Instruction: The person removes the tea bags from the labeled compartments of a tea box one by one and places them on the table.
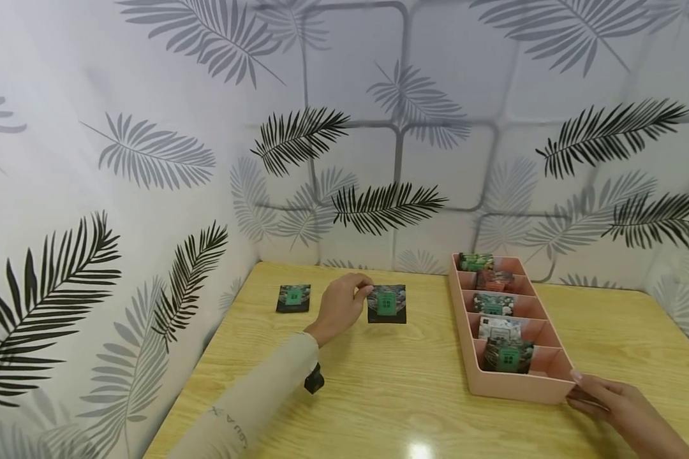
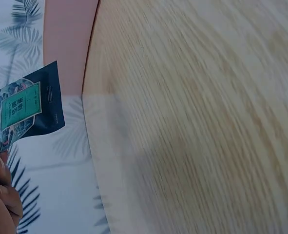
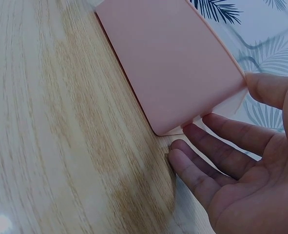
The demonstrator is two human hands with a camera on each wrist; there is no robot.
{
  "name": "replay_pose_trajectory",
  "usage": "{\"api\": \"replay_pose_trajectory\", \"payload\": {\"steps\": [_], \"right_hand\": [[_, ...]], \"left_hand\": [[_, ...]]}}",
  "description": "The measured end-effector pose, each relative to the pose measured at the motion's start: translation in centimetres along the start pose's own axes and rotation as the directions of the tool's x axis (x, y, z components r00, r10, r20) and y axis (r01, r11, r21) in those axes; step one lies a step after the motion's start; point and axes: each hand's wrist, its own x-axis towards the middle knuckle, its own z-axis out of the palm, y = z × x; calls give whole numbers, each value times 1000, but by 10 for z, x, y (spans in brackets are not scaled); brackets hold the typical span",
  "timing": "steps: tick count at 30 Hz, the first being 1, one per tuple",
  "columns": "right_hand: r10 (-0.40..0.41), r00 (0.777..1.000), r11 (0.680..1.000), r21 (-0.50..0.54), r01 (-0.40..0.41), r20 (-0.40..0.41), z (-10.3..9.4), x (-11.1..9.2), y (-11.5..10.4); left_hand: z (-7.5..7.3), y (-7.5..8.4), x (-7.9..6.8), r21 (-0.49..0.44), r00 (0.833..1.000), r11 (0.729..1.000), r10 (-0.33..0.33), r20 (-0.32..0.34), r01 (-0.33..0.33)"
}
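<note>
My left hand (image 1: 342, 306) pinches a dark square sachet (image 1: 387, 305) by one edge, thumb and fingertips on its corner. The sachet has a green label and a patterned front, and hangs above the wooden table. In the left wrist view, the hand (image 2: 2, 195) shows at the lower left, the sachet (image 2: 29, 107) sticking out from its fingertips. At the lower right, my right hand (image 1: 622, 408) holds the near right corner of a pink divided box (image 1: 517, 387). In the right wrist view, its thumb lies at the box's edge and its fingertips touch the wall.
Several sachets stand in the box's compartments, the frontmost (image 1: 508, 356) dark with a green label. Another dark sachet (image 1: 293, 298) lies on the table (image 1: 402, 382) left of my left hand. Behind the table hangs a leaf-patterned curtain (image 1: 356, 83).
</note>
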Motion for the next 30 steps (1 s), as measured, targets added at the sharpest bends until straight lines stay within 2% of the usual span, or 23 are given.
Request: {"api": "replay_pose_trajectory", "payload": {"steps": [9,14,19,24,30], "right_hand": [[-1,1000,1000,-11,1,0,-1,-2,0],[-5,1000,1000,-1,5,8,-3,-3,1],[-16,1000,1000,11,16,17,-3,-4,1],[-6,1000,1000,16,6,2,-3,-4,0],[9,1000,999,40,-9,-9,-2,-4,0]], "left_hand": [[-9,-28,6,-20,997,998,-55,-46,54],[-12,-42,8,-44,991,991,-125,-40,123],[-14,-58,7,-44,980,980,-197,-22,196],[-19,-68,9,-23,968,968,-249,-38,248],[-22,-79,8,-10,944,944,-330,-11,330]]}}
